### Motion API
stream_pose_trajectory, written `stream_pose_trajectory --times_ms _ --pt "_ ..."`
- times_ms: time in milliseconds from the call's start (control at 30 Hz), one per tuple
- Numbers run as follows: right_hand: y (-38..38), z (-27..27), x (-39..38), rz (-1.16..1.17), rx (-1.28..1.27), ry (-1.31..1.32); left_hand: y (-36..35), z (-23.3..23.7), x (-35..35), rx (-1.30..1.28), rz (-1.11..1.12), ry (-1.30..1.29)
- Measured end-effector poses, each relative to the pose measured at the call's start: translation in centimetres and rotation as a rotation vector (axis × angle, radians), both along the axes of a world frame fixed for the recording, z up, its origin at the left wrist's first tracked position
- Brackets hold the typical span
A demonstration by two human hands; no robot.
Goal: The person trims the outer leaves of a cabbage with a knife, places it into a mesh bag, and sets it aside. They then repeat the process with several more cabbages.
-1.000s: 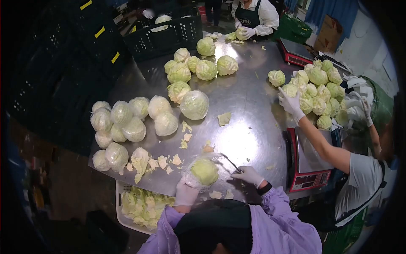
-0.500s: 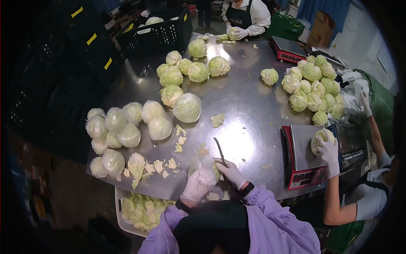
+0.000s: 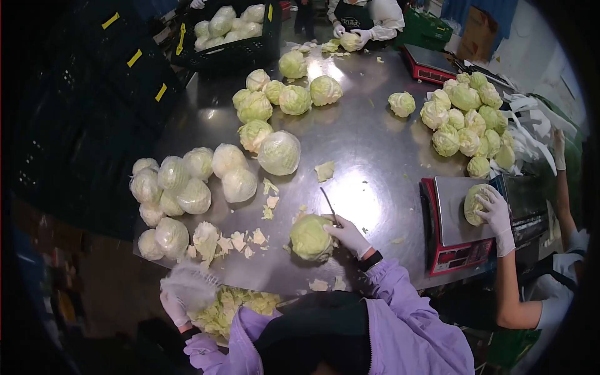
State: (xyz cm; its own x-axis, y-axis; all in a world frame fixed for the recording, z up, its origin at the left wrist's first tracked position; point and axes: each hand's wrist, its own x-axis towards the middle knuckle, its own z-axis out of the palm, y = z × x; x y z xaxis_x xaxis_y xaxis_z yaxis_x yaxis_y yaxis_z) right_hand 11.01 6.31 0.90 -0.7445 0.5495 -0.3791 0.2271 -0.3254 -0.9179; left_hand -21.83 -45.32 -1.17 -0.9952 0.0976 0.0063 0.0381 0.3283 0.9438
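My left hand [image 3: 174, 306] is out past the table's front edge, its fingers closed on a crumpled piece of translucent plastic wrap [image 3: 190, 284], blurred by motion. Below the wrap lie loose cabbage leaves [image 3: 240, 306], their bin mostly hidden. A bare green cabbage [image 3: 310, 237] rests on the metal table before me. My right hand [image 3: 351, 239] is at the cabbage's right side, holding a knife [image 3: 328, 203] whose thin dark blade points away from me. Leaf scraps [image 3: 239, 240] are scattered left of the cabbage.
Wrapped cabbages [image 3: 175, 175] crowd the table's left side. Unwrapped cabbages [image 3: 294, 100] sit farther back, with another pile [image 3: 469, 119] at right. A co-worker's hand [image 3: 494, 212] holds a cabbage on a red scale [image 3: 459, 209]. Another person stands at the far edge near a dark crate [image 3: 234, 53].
My left hand has pulled the plastic wrap off the cabbage and moved left and down, over the leaves. My right hand keeps the knife. The far crate now shows its wrapped cabbages.
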Motion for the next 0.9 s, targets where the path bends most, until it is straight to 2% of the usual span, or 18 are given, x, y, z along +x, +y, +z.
stream_pose_trajectory --times_ms 33,67,133,167,200,267,333,367,400,467,500,567,600,700,767,800,867,900 --pt "0.4 2.0 0.3 0.002 -0.051 -0.020 1.0 3.9 3.7 -0.662 0.229 0.051" --pt "1.0 2.8 0.2 0.001 -0.051 -0.017 2.0 5.9 6.0 -1.153 0.402 0.185" --pt "1.6 3.5 0.6 -0.074 -0.207 -0.016 3.3 6.6 8.2 -1.122 0.441 0.474" --pt "2.8 1.0 0.9 -0.018 -0.192 -0.005 5.4 6.9 9.2 -1.034 0.352 0.559" --pt "2.8 2.1 0.9 0.000 -0.179 -0.015 8.6 7.4 9.9 -0.938 0.268 0.644" --pt "2.5 5.5 0.8 -0.037 -0.285 -0.116 16.4 7.5 11.8 -0.463 -0.017 0.408" --pt "3.2 3.9 1.3 0.061 -0.256 -0.170 24.1 5.4 13.8 -0.130 -0.373 0.161" --pt "2.9 4.0 1.2 0.028 -0.265 -0.145 27.9 5.2 14.9 -0.102 -0.556 0.082" --pt "2.6 4.1 1.1 -0.007 -0.276 -0.118 30.8 2.9 15.1 -0.127 -0.800 0.139" --pt "2.2 3.3 1.5 -0.015 -0.240 -0.085 35.9 2.1 15.9 0.005 -1.058 0.116" --pt "2.1 1.7 2.0 -0.078 -0.208 -0.106 37.4 2.0 16.1 0.009 -1.058 0.121" --pt "1.6 0.3 3.4 -0.141 -0.171 -0.138 39.6 2.0 16.1 -0.004 -1.203 -0.012" --pt "1.2 -0.2 3.7 -0.173 -0.270 -0.145 40.3 2.0 16.2 -0.002 -1.208 -0.009" --pt "0.6 -1.2 3.7 -0.289 -0.327 -0.043 40.5 2.3 16.9 -0.088 -1.238 0.117" --pt "0.8 3.5 3.7 0.034 -0.423 -0.195 38.4 5.3 17.8 -0.250 -1.154 0.090" --pt "0.5 3.8 3.2 0.024 -0.443 -0.192 37.3 7.0 17.8 -0.267 -1.166 0.080" --pt "-0.7 3.6 1.7 0.069 -0.430 -0.239 35.1 9.5 17.1 -0.466 -1.164 -0.043" --pt "-1.1 2.4 1.3 0.081 -0.427 -0.229 33.3 6.4 16.8 -0.451 -1.083 0.054"
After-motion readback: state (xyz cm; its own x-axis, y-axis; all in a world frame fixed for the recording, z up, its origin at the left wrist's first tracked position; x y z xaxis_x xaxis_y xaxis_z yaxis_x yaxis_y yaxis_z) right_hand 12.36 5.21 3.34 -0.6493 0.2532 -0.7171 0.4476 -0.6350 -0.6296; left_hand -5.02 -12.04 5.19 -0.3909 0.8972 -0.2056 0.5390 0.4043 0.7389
